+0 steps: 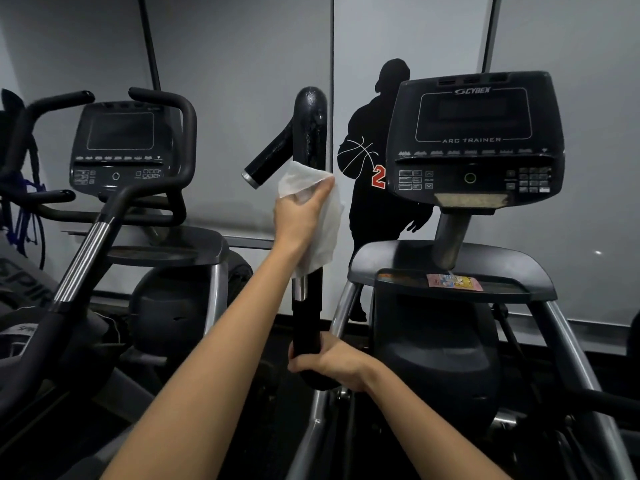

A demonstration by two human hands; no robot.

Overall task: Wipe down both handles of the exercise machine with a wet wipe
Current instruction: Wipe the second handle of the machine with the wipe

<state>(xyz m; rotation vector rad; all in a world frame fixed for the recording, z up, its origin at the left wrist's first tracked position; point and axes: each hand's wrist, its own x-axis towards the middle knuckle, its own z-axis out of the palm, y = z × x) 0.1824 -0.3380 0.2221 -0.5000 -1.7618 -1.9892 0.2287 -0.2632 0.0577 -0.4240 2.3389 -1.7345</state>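
A black upright handle [310, 133] of the exercise machine rises in the middle of the view, its top glistening wet, with a short side grip [268, 157] branching off to the left. My left hand [299, 213] grips the handle's middle through a white wet wipe [323, 223] wrapped round it; the wipe hangs down past the chrome collar. Lower down, my right hand [334, 362] holds the handle's thick black lower section. The machine's console [474, 140], labelled Arc Trainer, stands to the right. The machine's other handle is not in view.
A second machine with a console [121, 143] and curved black handlebars [162, 102] stands close on the left. A tray [450, 282] with a pink and yellow sticker sits under the right console. A grey wall with a basketball-player silhouette [374, 168] is behind.
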